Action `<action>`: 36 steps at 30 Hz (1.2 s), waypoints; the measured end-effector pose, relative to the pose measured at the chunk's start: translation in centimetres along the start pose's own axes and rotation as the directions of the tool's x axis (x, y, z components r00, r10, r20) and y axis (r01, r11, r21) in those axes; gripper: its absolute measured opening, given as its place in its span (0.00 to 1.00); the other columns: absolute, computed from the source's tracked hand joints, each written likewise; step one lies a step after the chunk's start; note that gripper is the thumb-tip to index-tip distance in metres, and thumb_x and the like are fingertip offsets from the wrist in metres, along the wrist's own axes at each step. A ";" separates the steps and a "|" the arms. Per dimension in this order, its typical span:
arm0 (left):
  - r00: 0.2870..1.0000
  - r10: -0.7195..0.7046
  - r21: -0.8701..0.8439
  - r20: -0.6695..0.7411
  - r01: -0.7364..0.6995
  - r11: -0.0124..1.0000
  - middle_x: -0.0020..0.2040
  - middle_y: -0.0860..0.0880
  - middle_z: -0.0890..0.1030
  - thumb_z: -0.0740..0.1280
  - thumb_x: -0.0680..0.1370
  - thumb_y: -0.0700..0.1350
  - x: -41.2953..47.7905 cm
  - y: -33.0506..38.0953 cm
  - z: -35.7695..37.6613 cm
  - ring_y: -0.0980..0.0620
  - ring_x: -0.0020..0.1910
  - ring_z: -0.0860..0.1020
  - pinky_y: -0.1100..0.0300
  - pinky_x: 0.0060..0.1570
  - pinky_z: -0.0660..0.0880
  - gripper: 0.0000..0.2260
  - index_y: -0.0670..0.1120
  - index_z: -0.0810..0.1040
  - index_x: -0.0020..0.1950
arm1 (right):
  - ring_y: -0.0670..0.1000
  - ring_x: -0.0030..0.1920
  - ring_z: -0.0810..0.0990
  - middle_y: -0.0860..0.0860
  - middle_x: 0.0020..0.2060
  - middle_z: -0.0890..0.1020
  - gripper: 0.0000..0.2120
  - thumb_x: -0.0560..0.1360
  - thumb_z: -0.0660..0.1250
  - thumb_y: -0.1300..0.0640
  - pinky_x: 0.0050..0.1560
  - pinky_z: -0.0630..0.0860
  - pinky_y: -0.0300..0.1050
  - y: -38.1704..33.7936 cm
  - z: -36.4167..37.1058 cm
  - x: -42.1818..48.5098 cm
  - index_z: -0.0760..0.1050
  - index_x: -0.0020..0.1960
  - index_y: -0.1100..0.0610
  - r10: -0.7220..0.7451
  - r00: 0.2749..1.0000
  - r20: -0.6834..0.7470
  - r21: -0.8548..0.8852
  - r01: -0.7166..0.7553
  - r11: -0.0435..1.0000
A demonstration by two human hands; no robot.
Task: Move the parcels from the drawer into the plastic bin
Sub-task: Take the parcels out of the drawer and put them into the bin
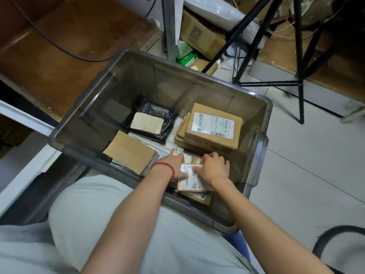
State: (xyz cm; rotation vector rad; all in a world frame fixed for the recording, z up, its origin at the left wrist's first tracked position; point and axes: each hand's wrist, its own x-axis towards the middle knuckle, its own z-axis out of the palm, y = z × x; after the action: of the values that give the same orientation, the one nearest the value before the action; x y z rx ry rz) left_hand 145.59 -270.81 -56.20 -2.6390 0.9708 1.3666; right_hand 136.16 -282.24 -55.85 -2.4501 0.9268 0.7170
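Observation:
A grey see-through plastic bin (pixel 262 147) stands on the floor in front of me. Inside lie several parcels: a stack of brown boxes with a white label (pixel 213 125) at the right, a black bag parcel (pixel 154 119) at the back, a plain cardboard box (pixel 130 151) at the left. At the bin's near side both hands grip a small labelled parcel (pixel 192 179). My left hand (pixel 173 165), with a red bead bracelet, holds its left edge. My right hand (pixel 213 167) holds its right edge. The drawer is not clearly in view.
A black tripod (pixel 298 56) stands behind the bin on the right. Cardboard boxes (pixel 201 34) and packaging are heaped at the back. A brown desk top (pixel 59 46) with a black cable lies to the left, white furniture below it. A dark hose (pixel 335 234) curves at the lower right.

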 end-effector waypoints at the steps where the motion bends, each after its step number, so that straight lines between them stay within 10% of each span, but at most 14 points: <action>1: 0.999 0.008 0.020 0.032 -0.008 1.000 0.57 0.48 0.78 0.69 0.74 0.55 0.0 -0.2 0.1 0.51 0.45 0.73 0.58 0.43 0.70 0.22 0.50 0.67 0.64 | 0.57 0.67 0.69 0.54 0.65 0.73 0.22 0.78 0.63 0.42 0.70 0.62 0.55 -0.1 0.0 0.0 0.71 0.67 0.53 -0.027 0.999 0.029 -0.046 0.029 0.999; 8: 0.995 0.094 0.285 -0.036 -0.080 0.955 0.61 0.49 0.77 0.64 0.76 0.59 -0.9 -0.1 0.2 0.48 0.58 0.76 0.56 0.49 0.71 0.26 0.56 0.63 0.72 | 0.56 0.62 0.76 0.52 0.62 0.77 0.24 0.78 0.60 0.37 0.58 0.74 0.51 0.4 -0.3 -0.3 0.70 0.66 0.52 0.051 0.966 0.252 -0.172 -0.007 0.985; 18: 0.836 -0.159 0.012 -0.525 0.194 0.981 0.63 0.50 0.77 0.60 0.78 0.57 -4.8 -4.4 -2.6 0.47 0.61 0.74 0.54 0.52 0.69 0.18 0.55 0.70 0.67 | 0.55 0.64 0.74 0.52 0.64 0.75 0.24 0.78 0.62 0.40 0.63 0.71 0.53 -1.7 -1.6 -1.6 0.68 0.70 0.50 -0.240 0.968 -0.070 -0.142 0.228 0.963; 26: 0.536 -0.373 -0.220 -0.757 0.329 0.918 0.60 0.49 0.78 0.61 0.78 0.56 -13.1 -9.7 -4.4 0.46 0.61 0.73 0.49 0.57 0.67 0.16 0.54 0.74 0.64 | 0.54 0.64 0.74 0.51 0.64 0.76 0.23 0.78 0.59 0.40 0.62 0.74 0.53 -10.2 -4.6 -3.7 0.70 0.69 0.50 -0.599 0.757 -0.262 -0.222 0.556 0.801; 36: 0.287 -0.671 -0.527 -0.683 0.442 0.726 0.60 0.47 0.77 0.62 0.78 0.55 -25.4 -17.4 2.1 0.44 0.60 0.73 0.50 0.53 0.70 0.16 0.52 0.73 0.64 | 0.56 0.61 0.75 0.52 0.62 0.76 0.25 0.78 0.59 0.39 0.58 0.72 0.52 -22.1 -3.6 -11.0 0.70 0.68 0.52 -0.858 0.470 -0.207 -0.312 0.799 0.514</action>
State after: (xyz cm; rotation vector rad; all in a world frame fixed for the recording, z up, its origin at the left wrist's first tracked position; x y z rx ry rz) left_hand 142.45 -242.99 -43.12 -3.3060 -0.3267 -0.0890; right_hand 145.64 -263.75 -42.05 -2.7699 -0.3685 -0.0109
